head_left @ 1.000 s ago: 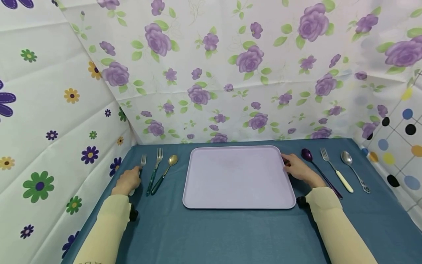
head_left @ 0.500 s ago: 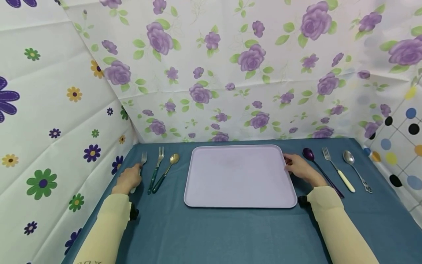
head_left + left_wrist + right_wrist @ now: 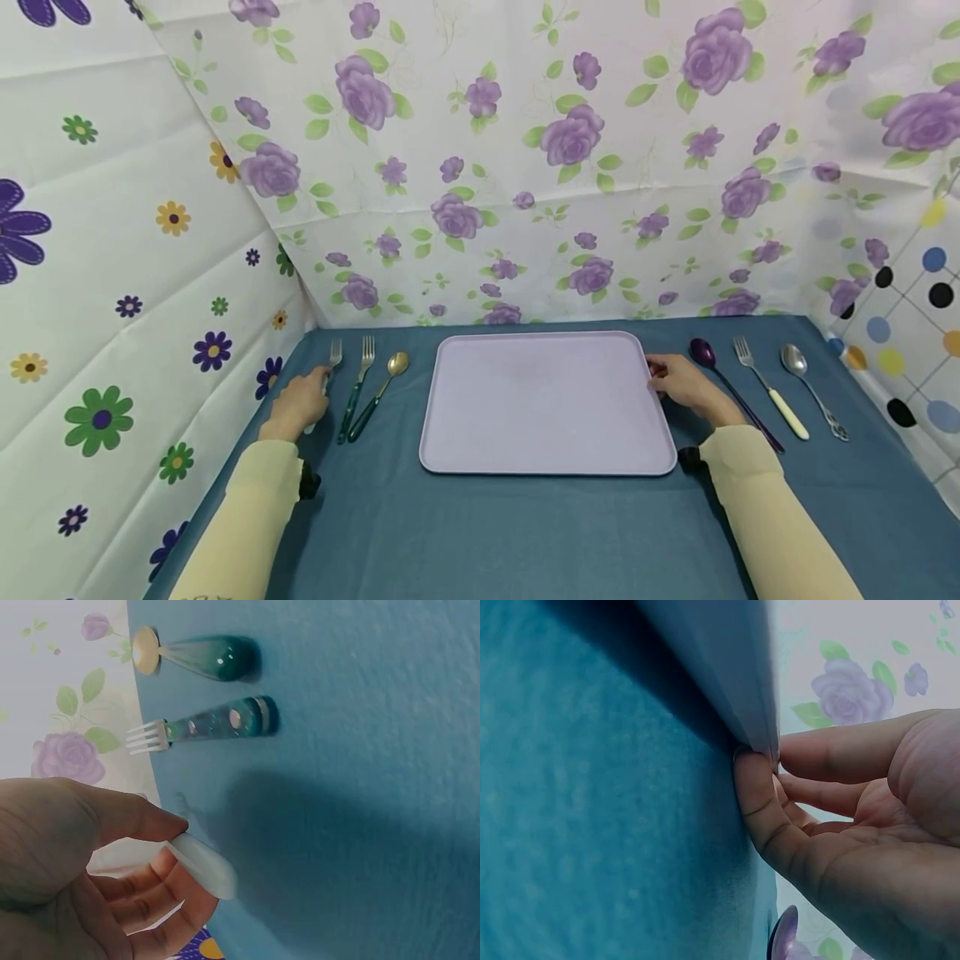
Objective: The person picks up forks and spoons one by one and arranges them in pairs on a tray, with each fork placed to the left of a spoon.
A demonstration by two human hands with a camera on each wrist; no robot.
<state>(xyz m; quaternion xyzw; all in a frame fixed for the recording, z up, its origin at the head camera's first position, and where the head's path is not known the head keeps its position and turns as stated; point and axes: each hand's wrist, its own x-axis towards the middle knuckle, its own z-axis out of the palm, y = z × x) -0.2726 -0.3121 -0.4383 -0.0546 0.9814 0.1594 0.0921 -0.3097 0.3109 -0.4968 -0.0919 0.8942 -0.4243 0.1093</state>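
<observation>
Blue cloth [image 3: 487, 533], fork [image 3: 336, 354] in left hand [image 3: 298, 405]

Plain blue cloth over the whole surface [image 3: 480, 533], kinda teal. On its left side there's a green-handled fork [image 3: 354, 400], and just beside that a gold spoon [image 3: 377, 398], also with a green handle. Its right side has a purple spoon [image 3: 733, 391], a cream-handled fork [image 3: 772, 393] and a silver spoon [image 3: 814, 395] with a pretty fancy handle. Behind it: purple-rose backdrop [image 3: 495, 125]. Left of it, a flower-print sheet [image 3: 135, 250]; right of it, a polka-dot sheet [image 3: 911, 333].
</observation>
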